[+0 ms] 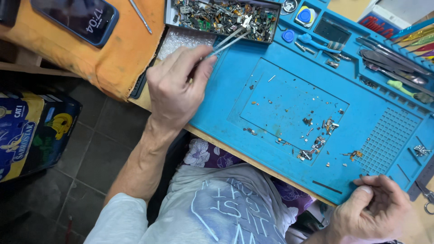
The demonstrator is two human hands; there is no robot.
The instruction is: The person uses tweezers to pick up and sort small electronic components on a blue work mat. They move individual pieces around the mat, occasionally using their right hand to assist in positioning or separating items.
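A: Reaching toward eleven o'clock, the left hand (174, 88) pinches a pair of slim silver metal tweezers (228, 39) between thumb and fingers, much as one holds a pen, which suits fine picking.

B: And where do the tips sit?

A: At twelve o'clock, over the shallow grey rectangular tray heaped with tiny salvaged metal and circuit parts (224, 17). The tips are in among the pieces near the tray's front rim; whether they grip one I cannot tell.

B: The right hand (375, 208)?

A: Down at five o'clock, its fingers curled loosely and resting on the near edge of the blue silicone repair mat (217, 104). It looks to steady the mat or wait; I cannot tell whether anything small lies under the fingertips.

B: Why the mat at all?

A: Its raised borders and moulded pockets keep small things from rolling off. A scatter of little metal scraps (316, 135) lies near the mat's centre toward three o'clock, inside the recessed rectangle, well apart from the tray.

B: The other tools?

A: A row of flat metal prying tools and spare tweezers (393, 63) lies in the grooves at two o'clock, within the right hand's reach. At ten o'clock a dark smartphone in a blue case (77, 18) rests on an orange cloth (122, 54), off the working area.
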